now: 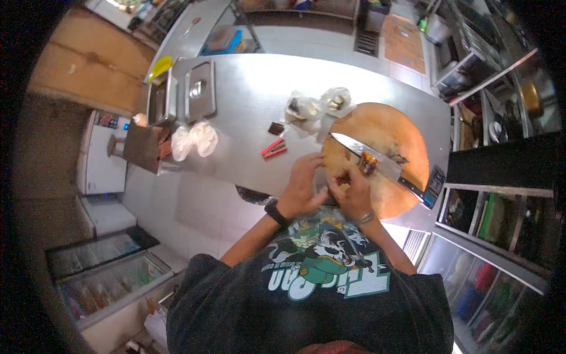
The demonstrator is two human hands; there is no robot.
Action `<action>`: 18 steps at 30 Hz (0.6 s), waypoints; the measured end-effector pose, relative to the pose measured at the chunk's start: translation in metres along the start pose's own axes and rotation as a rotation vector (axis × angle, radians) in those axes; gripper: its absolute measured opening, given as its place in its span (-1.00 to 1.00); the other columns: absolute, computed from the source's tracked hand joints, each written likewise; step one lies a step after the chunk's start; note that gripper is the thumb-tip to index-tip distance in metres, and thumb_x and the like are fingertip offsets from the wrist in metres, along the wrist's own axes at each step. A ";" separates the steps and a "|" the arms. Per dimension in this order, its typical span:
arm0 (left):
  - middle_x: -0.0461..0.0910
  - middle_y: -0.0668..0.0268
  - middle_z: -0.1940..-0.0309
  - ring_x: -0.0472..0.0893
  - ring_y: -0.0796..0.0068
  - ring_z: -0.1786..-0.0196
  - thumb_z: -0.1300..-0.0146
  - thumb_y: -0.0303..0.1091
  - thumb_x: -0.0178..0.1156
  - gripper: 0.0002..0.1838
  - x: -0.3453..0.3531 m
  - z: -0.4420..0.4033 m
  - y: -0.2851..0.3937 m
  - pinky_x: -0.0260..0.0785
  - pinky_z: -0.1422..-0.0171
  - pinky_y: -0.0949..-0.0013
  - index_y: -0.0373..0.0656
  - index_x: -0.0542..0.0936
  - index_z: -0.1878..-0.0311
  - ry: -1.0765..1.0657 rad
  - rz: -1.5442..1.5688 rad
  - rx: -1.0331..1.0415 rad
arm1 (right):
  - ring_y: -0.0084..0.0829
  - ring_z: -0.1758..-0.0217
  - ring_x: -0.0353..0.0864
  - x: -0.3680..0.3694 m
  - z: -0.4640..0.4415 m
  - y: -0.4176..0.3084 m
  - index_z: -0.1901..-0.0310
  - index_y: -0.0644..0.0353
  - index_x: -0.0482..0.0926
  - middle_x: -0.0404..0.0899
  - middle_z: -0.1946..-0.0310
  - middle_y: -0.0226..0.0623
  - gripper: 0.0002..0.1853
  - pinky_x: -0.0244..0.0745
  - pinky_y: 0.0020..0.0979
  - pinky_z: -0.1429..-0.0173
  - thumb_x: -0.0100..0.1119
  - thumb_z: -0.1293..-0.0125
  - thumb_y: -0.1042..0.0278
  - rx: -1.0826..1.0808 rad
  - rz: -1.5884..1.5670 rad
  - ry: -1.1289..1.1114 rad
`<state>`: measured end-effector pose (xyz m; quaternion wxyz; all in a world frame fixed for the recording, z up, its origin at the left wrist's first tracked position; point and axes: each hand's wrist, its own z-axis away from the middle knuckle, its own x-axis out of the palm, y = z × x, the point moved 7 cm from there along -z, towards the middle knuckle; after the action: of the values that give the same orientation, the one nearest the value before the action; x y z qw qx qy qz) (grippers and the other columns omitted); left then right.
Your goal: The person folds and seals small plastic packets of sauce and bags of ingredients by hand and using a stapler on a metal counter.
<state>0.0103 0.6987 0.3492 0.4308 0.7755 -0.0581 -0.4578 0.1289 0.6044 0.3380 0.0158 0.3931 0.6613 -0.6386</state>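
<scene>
Dark morsel (343, 176), pinched by right fingers (356, 184), could slip off the chopping board's (389, 121) left edge if over-squeezed; left fingers (308, 161) spread, seemingly empty.

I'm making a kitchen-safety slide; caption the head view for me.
Left hand and right hand near a black-handled chef's knife lying on a round wooden chopping board.

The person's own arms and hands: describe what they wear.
Both the left hand and right hand are ungloved. A dark, watch-like band circles the left wrist; a thin greyish band the right. The black sleeves are short.
</scene>
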 end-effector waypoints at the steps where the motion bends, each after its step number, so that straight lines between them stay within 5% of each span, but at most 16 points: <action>1: 0.48 0.02 0.01 0.46 0.07 -0.16 -0.03 -0.39 0.26 -0.57 -0.006 -0.005 0.017 0.32 -0.19 0.07 -0.22 0.47 -0.01 0.031 -0.064 0.136 | -0.39 0.39 0.67 -0.003 0.000 0.002 0.28 0.25 0.45 0.60 0.44 -0.26 -0.78 0.58 -0.40 0.25 0.36 -0.14 0.51 0.032 -0.049 0.046; 2: 0.44 0.04 -0.03 0.40 0.05 -0.22 -0.01 -0.40 0.26 -0.52 -0.008 -0.007 0.030 0.28 -0.25 0.07 -0.21 0.45 -0.06 0.057 -0.129 0.271 | -0.39 0.39 0.67 -0.001 0.000 0.001 0.28 0.25 0.45 0.60 0.44 -0.26 -0.78 0.58 -0.40 0.25 0.36 -0.14 0.51 0.020 -0.064 0.031; 6: 0.45 0.05 0.13 0.46 -0.01 -0.05 0.00 -0.42 0.26 -0.58 0.013 -0.009 0.012 0.33 -0.15 0.05 -0.21 0.48 0.00 -0.001 -0.140 0.264 | -0.48 0.38 0.64 0.000 -0.002 -0.002 0.23 0.24 0.41 0.60 0.43 -0.29 -0.73 0.58 -0.44 0.23 0.36 -0.15 0.51 0.060 -0.168 0.044; 8: 0.44 0.06 0.25 0.45 -0.05 0.09 -0.01 -0.47 0.25 -0.68 0.027 -0.009 0.000 0.36 -0.03 0.04 -0.21 0.49 0.11 -0.080 0.056 0.213 | -0.29 0.41 0.69 -0.009 -0.003 -0.008 0.30 0.24 0.51 0.62 0.47 -0.21 -0.80 0.58 -0.29 0.27 0.37 -0.14 0.41 0.101 -0.175 0.076; 12: 0.51 0.05 0.04 0.48 -0.05 -0.06 0.00 -0.45 0.32 -0.56 0.047 -0.007 -0.009 0.43 -0.08 0.09 -0.19 0.49 -0.01 -0.141 0.035 0.162 | -0.30 0.43 0.67 -0.008 0.003 0.013 0.30 0.25 0.49 0.60 0.50 -0.20 -0.79 0.57 -0.29 0.29 0.35 -0.14 0.40 0.215 -0.007 0.092; 14: 0.42 0.06 0.34 0.46 -0.05 0.18 0.00 -0.55 0.21 -0.84 0.040 -0.009 -0.001 0.36 0.12 0.03 -0.23 0.45 0.33 -0.004 0.042 0.235 | -0.47 0.42 0.59 -0.004 0.004 0.018 0.20 0.22 0.38 0.55 0.44 -0.31 -0.69 0.53 -0.43 0.29 0.36 -0.13 0.45 0.181 -0.044 0.046; 16: 0.43 0.06 0.33 0.47 -0.05 0.19 0.02 -0.54 0.24 -0.82 0.045 -0.008 -0.003 0.36 0.13 0.02 -0.23 0.45 0.33 -0.050 0.046 0.231 | -0.49 0.39 0.58 -0.007 0.001 0.015 0.19 0.22 0.38 0.53 0.43 -0.35 -0.68 0.52 -0.44 0.27 0.35 -0.13 0.45 0.252 -0.013 0.037; 18: 0.43 0.07 0.32 0.47 -0.05 0.19 0.05 -0.53 0.26 -0.80 0.048 -0.007 -0.002 0.37 0.14 0.01 -0.23 0.45 0.34 -0.106 0.053 0.234 | -0.26 0.37 0.67 -0.001 0.002 0.022 0.15 0.22 0.45 0.61 0.44 -0.18 -0.63 0.57 -0.24 0.25 0.42 -0.08 0.35 0.296 -0.184 0.004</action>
<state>0.0423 0.6814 0.3177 0.3458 0.7932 -0.1543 -0.4769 0.1408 0.5996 0.3196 -0.1022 0.3304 0.5931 -0.7271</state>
